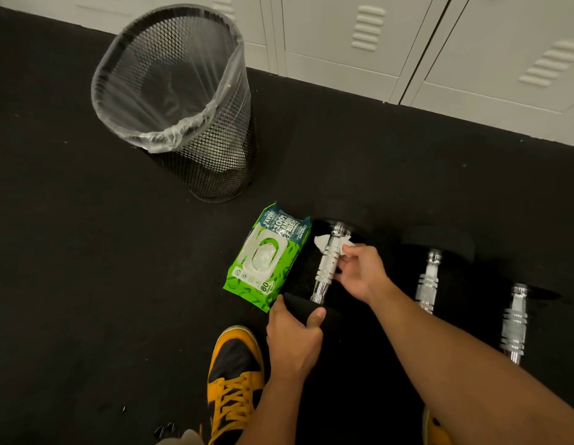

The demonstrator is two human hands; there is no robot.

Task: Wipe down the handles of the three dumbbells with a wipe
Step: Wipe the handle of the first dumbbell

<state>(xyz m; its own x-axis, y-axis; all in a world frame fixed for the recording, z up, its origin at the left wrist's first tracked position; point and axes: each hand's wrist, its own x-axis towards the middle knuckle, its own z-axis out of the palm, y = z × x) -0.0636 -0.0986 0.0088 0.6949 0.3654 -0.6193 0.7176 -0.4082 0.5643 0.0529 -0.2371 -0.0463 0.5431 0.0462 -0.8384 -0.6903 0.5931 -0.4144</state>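
Three dumbbells with black heads and chrome handles lie side by side on the black floor. My left hand (293,342) grips the near black head of the leftmost dumbbell (327,268). My right hand (359,271) pinches a white wipe (322,241) that wraps under and around the far end of that chrome handle. The middle dumbbell (428,281) and the right dumbbell (515,326) lie untouched to the right.
A green pack of wipes (266,258) lies just left of the leftmost dumbbell. A black mesh bin (182,101) with a clear liner stands farther back left. White lockers (407,43) line the back. My yellow-and-black shoe (234,374) is near my left hand.
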